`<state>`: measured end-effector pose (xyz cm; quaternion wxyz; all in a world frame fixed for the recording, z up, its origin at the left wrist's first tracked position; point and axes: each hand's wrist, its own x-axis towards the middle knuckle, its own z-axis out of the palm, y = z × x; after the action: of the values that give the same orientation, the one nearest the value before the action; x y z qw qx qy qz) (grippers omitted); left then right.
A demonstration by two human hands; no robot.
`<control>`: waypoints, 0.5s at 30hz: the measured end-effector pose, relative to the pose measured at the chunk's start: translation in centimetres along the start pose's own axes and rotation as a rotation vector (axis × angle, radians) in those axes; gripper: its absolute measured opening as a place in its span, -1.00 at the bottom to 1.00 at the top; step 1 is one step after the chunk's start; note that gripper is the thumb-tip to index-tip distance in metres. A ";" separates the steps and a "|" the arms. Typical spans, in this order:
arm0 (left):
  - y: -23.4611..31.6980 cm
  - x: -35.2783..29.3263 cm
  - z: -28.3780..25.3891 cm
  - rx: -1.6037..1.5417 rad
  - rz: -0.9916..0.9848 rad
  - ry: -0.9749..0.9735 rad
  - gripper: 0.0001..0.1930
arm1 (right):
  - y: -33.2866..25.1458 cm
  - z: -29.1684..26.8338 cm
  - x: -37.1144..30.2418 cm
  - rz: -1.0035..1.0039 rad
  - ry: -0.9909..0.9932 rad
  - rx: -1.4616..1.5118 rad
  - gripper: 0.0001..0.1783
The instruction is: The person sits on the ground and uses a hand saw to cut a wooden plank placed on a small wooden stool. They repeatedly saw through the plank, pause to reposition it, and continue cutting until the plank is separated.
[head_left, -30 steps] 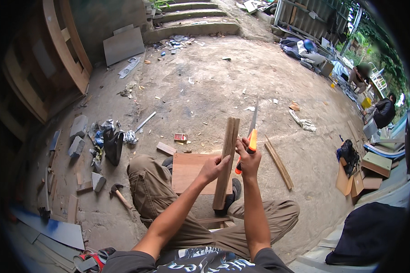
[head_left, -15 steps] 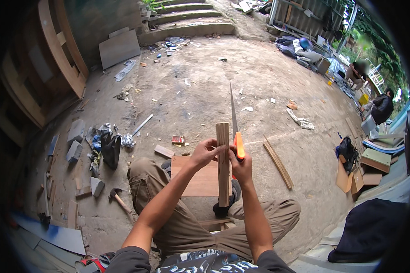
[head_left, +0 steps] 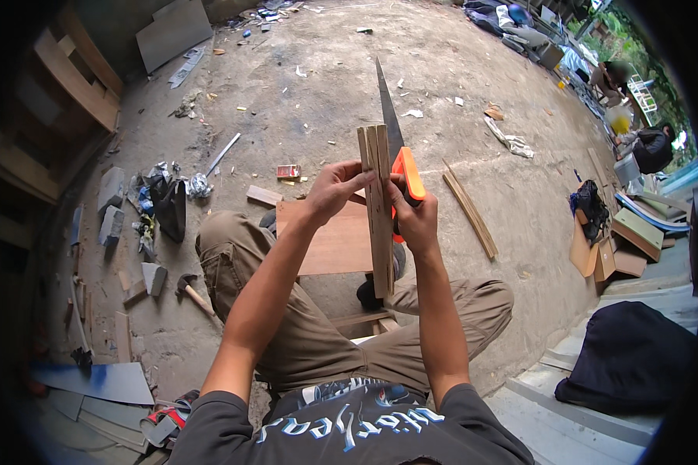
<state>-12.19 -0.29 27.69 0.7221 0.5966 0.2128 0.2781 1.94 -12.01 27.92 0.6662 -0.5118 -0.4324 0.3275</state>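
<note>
My left hand (head_left: 336, 191) is closed on a narrow stack of wooden strips (head_left: 375, 209), its fingers and thumb pinching the upper part. The stack stands nearly upright in front of me, its layered edges facing me. In my right hand (head_left: 416, 223) is a handsaw with an orange handle (head_left: 412, 177), and its dark tapering blade (head_left: 388, 105) points away from me. That hand's fingers also reach the right side of the stack. Below the strips, a flat reddish-brown board (head_left: 329, 246) lies between my legs, partly covered by them.
A hammer (head_left: 196, 296) lies by my left knee, near grey blocks (head_left: 111, 225) and a black bag (head_left: 167, 205). To the right are a long wood strip (head_left: 471, 215), cardboard pieces (head_left: 597, 248) and a dark cloth (head_left: 628, 356). Two people sit at the far right.
My view has tilted downward. The wooden stack has turned so that its separate layers show, and the saw's blade now leans further left. Both hands keep their hold.
</note>
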 end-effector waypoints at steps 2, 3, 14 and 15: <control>0.1 0.0 0.2 -0.015 0.007 -0.003 -0.63 | 0.3 -0.1 -0.1 -0.011 0.014 0.032 -0.79; 0.1 -0.1 0.2 -0.012 0.008 0.016 -0.64 | 0.4 0.1 -0.1 -0.009 0.018 0.027 -0.79; -8.3 4.7 0.6 0.005 -0.094 0.266 -0.67 | 3.6 -1.9 -0.3 0.002 0.211 -0.530 -0.71; -10.7 5.5 0.3 0.042 -0.145 0.284 -0.66 | 4.5 -2.4 -0.8 0.018 0.237 -0.557 -0.71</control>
<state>-6.24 1.66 17.43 0.6903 0.5492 0.3611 0.3024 3.81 -12.51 23.11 0.5430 -0.7133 -0.4203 0.1402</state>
